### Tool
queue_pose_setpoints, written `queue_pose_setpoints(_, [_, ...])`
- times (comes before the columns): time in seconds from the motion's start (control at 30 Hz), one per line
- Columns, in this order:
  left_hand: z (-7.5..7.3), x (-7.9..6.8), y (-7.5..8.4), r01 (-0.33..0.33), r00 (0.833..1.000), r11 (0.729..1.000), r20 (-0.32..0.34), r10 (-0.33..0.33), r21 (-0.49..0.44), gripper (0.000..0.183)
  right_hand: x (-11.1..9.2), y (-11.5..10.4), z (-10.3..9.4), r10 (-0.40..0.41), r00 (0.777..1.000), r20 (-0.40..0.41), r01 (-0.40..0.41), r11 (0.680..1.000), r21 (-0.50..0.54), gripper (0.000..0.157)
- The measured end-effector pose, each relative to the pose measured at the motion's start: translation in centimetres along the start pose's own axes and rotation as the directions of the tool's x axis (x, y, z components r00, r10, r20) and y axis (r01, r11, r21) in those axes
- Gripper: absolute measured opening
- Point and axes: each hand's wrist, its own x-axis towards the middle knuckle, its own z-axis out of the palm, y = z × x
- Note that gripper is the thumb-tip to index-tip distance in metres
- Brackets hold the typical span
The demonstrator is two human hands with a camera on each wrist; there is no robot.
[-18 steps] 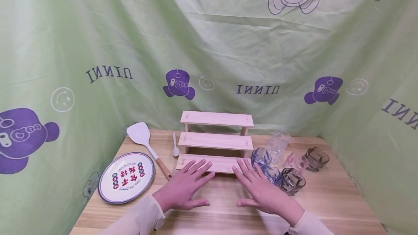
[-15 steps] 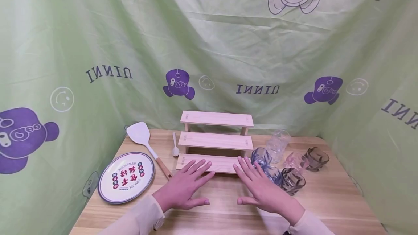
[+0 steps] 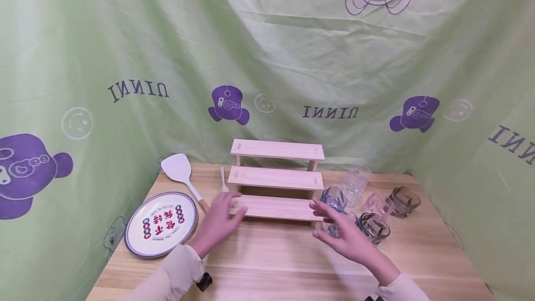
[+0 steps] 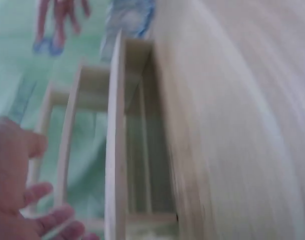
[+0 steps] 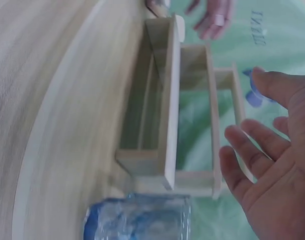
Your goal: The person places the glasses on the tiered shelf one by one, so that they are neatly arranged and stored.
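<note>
A three-tiered wooden display stand point(image 3: 276, 178) is at the back middle of the table. My left hand point(image 3: 219, 219) hovers at the left end of its lowest tier, fingers loosely bent and holding nothing. On the other side, my right hand point(image 3: 344, 238) is by the right end of that tier, its fingers spread and nothing in them. The right wrist view shows that right hand point(image 5: 272, 155) palm in, beside the stand point(image 5: 172, 110). Whether either hand touches the wood, I cannot tell. Part of a small white spoon point(image 3: 224, 188) is hidden behind my left hand.
Right of the stand are a blue glass point(image 3: 333, 197), clear glassware point(image 3: 354, 185), a pink glass point(image 3: 378, 203) and dark glasses point(image 3: 404, 202). To the left lie a printed plate point(image 3: 135, 240) and a white spatula point(image 3: 177, 168). A green curtain point(image 3: 284, 59) surrounds the table.
Both hands have turned from lying palm down and flat over the stand's front to facing each other at its two ends. The left has shifted left and up. The stand has stayed put.
</note>
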Motion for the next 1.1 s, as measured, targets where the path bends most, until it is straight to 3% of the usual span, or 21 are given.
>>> queue_pose_setpoints(0.1, [-0.7,0.4,-1.4,0.187,0.982,0.974,0.003,-0.188,-0.127,0.051,-0.6,0.5,-1.1,0.057,0.998,0.003,-0.057,0.997,0.048,0.074])
queue_pose_setpoints(0.23, [-1.1,0.9,-2.7,0.320,0.947,0.915,0.083,-0.309,-0.246,0.057,-1.8,1.8,-3.3,0.144,0.989,-0.017,-0.140,0.977,0.161,0.063])
queue_pose_setpoints(0.37, [-1.0,1.4,-3.2,0.369,0.929,0.871,0.142,-0.341,-0.324,0.058,-3.8,3.1,-6.0,0.275,0.960,-0.047,-0.247,0.917,0.313,0.053])
queue_pose_setpoints(0.43, [-0.8,1.5,-3.4,0.407,0.913,0.833,0.182,-0.365,-0.374,0.053,-5.0,3.7,-7.2,0.327,0.943,-0.067,-0.286,0.895,0.342,0.052])
queue_pose_setpoints(0.6, [-0.2,1.6,-3.8,0.506,0.863,0.715,0.271,-0.427,-0.483,0.045,-7.6,5.0,-8.9,0.401,0.900,-0.170,-0.342,0.893,0.294,0.053])
queue_pose_setpoints(0.73, [0.1,1.8,-4.0,0.531,0.847,0.658,0.299,-0.440,-0.534,0.048,-9.4,6.1,-9.0,0.447,0.861,-0.243,-0.392,0.887,0.245,0.058])
queue_pose_setpoints(0.87, [0.4,1.9,-4.1,0.558,0.827,0.592,0.332,-0.453,-0.582,0.051,-11.1,7.0,-8.3,0.486,0.833,-0.264,-0.436,0.871,0.229,0.064])
queue_pose_setpoints(1.1, [0.8,2.0,-4.3,0.576,0.813,0.550,0.349,-0.467,-0.605,0.054,-12.4,8.1,-6.4,0.543,0.809,-0.228,-0.491,0.835,0.246,0.079])
